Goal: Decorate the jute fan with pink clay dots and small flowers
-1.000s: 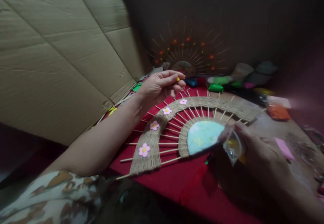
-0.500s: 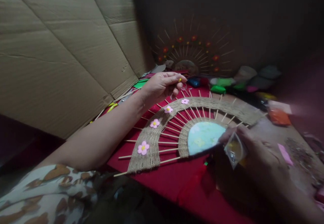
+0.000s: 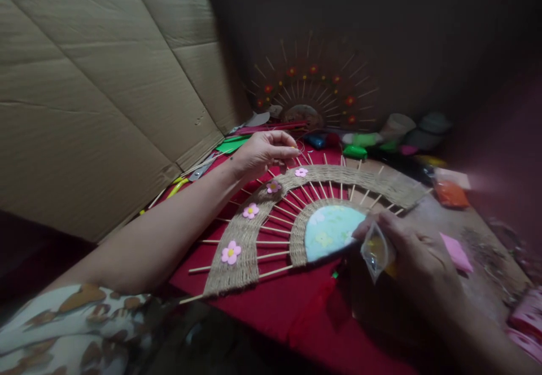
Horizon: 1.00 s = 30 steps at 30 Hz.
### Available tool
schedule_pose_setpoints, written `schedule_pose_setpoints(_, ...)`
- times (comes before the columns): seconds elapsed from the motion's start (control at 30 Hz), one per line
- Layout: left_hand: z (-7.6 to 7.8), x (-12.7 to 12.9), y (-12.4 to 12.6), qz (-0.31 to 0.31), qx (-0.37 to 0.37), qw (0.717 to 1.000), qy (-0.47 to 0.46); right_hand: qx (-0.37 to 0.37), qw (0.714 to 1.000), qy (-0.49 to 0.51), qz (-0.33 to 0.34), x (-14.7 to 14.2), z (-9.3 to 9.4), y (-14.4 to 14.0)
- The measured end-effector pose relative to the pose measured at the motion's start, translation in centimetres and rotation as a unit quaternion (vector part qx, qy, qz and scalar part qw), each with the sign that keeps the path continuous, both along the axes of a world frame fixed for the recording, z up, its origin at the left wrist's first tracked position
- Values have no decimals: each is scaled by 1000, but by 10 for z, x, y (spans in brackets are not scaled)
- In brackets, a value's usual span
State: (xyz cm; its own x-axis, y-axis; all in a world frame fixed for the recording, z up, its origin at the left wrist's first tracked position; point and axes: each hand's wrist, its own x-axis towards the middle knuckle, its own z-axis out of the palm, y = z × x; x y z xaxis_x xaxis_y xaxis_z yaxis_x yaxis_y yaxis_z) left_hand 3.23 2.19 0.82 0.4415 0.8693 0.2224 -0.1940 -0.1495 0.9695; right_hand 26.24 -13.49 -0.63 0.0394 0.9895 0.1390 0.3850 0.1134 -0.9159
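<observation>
While the right hand (image 3: 406,253) pinches a small clear bag (image 3: 375,251) by the fan's blue centre, left hand (image 3: 262,152) fingertips close on something tiny above the jute-woven fan (image 3: 254,234) near its topmost pink flower (image 3: 301,172), poised for placing.

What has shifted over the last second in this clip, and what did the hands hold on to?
The left hand has come down from above the woven fan toward its top band, near the fourth pink flower; the yellow bit seen earlier in its pinch is now hidden. The right hand keeps its grip on the small clear bag beside the pale blue centre. The fan and the red cloth look unchanged.
</observation>
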Motion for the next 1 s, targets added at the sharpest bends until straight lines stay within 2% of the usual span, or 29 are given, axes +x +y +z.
schedule_pose_setpoints(0.17, -2, 1, 2, 25, -1, 999, 22, 3, 999, 36, 19, -1, -1, 3)
schedule_pose_setpoints(0.3, -3, 4, 1, 50, 27, 990, 126, 6, 999, 33, 23, 0, -2, 3)
schedule_pose_setpoints(0.47, -6, 12, -6, 86, 84, 962, 245, 16, 998, 47, 38, 0, -3, 4)
schedule_pose_setpoints(0.6, -5, 15, -6, 113, 115, 948, 274, 28, 997, 52, 45, -2, -4, 6)
schedule_pose_setpoints(0.77, -2, 16, 7, 126, 144, 929, 317, 37, 997, 54, 52, -3, -3, 7)
schedule_pose_setpoints(1.0, -17, 22, 22, 127, 175, 906, 364, 64, 994, 58, 70, 0, -5, 9)
